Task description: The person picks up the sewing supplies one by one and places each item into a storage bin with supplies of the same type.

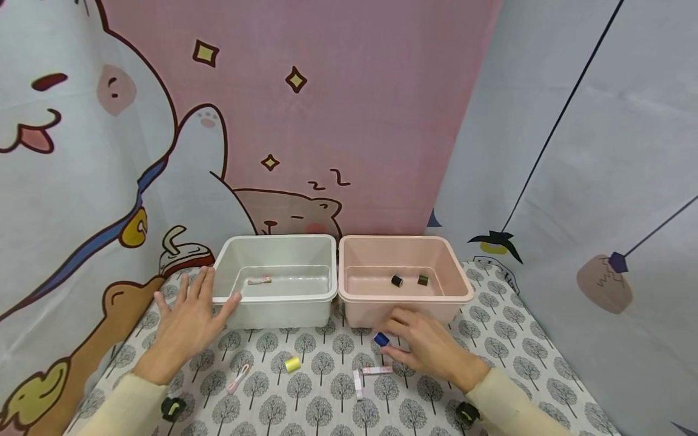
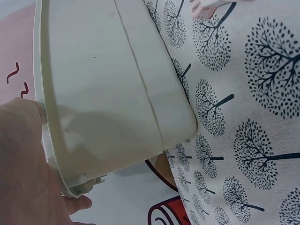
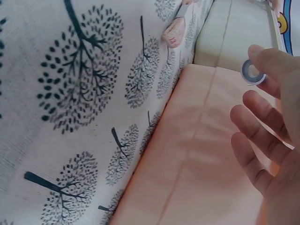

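Observation:
A spool of blue thread [image 1: 381, 339] is pinched between the thumb and forefinger of my right hand [image 1: 422, 342], just in front of the pink bin [image 1: 406, 307]. In the right wrist view the spool's pale round end [image 3: 253, 71] faces the camera, and the other fingers are loosely bent. My left hand [image 1: 191, 315], fingers spread, is at the left front corner of the white bin [image 1: 278, 312]; in the left wrist view it overlaps the bin's rim [image 2: 47, 117]. A black spool [image 1: 397, 281] and a dark green spool [image 1: 422, 280] lie inside the pink bin.
Inside the white bin lies a small pale pink bundle [image 1: 259, 280]. On the tree-print cloth are a yellow spool [image 1: 292, 364], a looped pink-and-white strip [image 1: 238, 378], and two folded pale strips, one upright [image 1: 357, 384] and one crosswise [image 1: 377, 370]. A patterned curtain [image 1: 371, 121] hangs behind the bins.

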`<move>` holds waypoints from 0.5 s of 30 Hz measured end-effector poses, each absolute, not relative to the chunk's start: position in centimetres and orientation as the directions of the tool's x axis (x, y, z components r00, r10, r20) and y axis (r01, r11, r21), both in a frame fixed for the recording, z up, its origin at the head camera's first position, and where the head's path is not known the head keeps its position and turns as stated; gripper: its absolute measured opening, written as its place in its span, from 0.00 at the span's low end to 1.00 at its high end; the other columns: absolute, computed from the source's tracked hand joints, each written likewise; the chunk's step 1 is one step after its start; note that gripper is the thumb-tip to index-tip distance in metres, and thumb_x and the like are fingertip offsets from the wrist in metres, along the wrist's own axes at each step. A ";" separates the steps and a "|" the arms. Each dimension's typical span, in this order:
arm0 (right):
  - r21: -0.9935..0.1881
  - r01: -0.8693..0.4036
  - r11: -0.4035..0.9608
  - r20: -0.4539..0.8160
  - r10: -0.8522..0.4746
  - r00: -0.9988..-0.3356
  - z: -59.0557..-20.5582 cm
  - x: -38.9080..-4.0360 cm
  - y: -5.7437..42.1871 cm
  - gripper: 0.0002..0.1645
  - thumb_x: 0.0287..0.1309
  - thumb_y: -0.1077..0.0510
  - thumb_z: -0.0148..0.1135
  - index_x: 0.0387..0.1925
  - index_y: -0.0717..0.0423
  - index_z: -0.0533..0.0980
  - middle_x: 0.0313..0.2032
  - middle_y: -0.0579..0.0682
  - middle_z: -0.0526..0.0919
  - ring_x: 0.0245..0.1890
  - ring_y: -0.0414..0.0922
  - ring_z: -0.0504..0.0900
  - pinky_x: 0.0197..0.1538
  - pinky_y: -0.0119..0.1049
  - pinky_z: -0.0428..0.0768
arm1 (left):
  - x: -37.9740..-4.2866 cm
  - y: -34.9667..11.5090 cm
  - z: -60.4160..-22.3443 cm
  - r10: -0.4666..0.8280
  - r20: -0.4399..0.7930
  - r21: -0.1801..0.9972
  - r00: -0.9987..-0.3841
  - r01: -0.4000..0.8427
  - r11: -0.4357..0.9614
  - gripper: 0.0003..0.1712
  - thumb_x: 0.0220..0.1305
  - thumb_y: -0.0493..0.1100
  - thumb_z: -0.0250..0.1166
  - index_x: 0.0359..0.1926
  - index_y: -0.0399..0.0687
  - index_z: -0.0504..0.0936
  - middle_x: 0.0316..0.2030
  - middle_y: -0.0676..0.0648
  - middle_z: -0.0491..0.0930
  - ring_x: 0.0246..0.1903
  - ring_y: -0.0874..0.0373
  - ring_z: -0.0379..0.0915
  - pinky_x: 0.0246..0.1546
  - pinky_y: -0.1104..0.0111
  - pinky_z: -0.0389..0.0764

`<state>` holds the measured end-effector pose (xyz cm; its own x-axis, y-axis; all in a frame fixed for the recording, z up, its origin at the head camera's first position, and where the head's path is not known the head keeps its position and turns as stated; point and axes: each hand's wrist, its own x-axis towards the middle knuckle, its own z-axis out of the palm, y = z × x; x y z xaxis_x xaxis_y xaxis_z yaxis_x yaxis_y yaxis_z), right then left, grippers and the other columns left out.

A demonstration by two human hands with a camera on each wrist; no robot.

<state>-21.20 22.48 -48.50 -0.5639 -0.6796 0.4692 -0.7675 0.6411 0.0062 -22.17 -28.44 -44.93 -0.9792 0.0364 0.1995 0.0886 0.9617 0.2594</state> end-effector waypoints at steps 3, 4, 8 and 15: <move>0.010 -0.776 0.631 0.489 -0.680 -0.547 -48.3 -21.3 22.4 0.26 0.63 0.40 0.89 0.58 0.41 0.91 0.53 0.39 0.91 0.52 0.40 0.90 0.58 0.46 0.94 | -22.2 -28.4 -44.9 0.036 0.200 0.259 -0.979 0.088 0.962 0.62 0.88 0.80 0.44 0.96 0.37 0.42 0.94 0.27 0.42 0.90 0.13 0.35 0.75 0.06 0.22; 0.010 -0.780 0.626 0.496 -0.680 -0.540 -48.2 -21.3 22.4 0.26 0.63 0.40 0.89 0.58 0.42 0.91 0.54 0.39 0.91 0.52 0.40 0.90 0.59 0.46 0.94 | -22.1 -28.4 -44.9 0.035 0.201 0.260 -0.979 0.088 0.962 0.62 0.88 0.80 0.44 0.96 0.37 0.43 0.94 0.27 0.42 0.90 0.13 0.35 0.75 0.06 0.22; 0.013 -0.798 0.603 0.523 -0.684 -0.508 -47.8 -21.3 22.3 0.26 0.64 0.41 0.88 0.58 0.43 0.91 0.55 0.40 0.91 0.53 0.40 0.90 0.59 0.46 0.95 | -22.1 -28.4 -44.9 0.035 0.198 0.262 -0.980 0.087 0.961 0.62 0.88 0.80 0.44 0.96 0.37 0.42 0.94 0.27 0.42 0.90 0.13 0.35 0.75 0.06 0.22; 0.002 -0.820 0.573 0.554 -0.683 -0.477 -46.8 -21.2 22.3 0.26 0.63 0.43 0.89 0.58 0.46 0.91 0.56 0.43 0.91 0.52 0.40 0.91 0.56 0.44 0.95 | -22.2 -28.5 -44.9 0.035 0.200 0.261 -0.979 0.088 0.961 0.62 0.88 0.80 0.43 0.96 0.37 0.42 0.94 0.26 0.42 0.90 0.13 0.35 0.75 0.06 0.21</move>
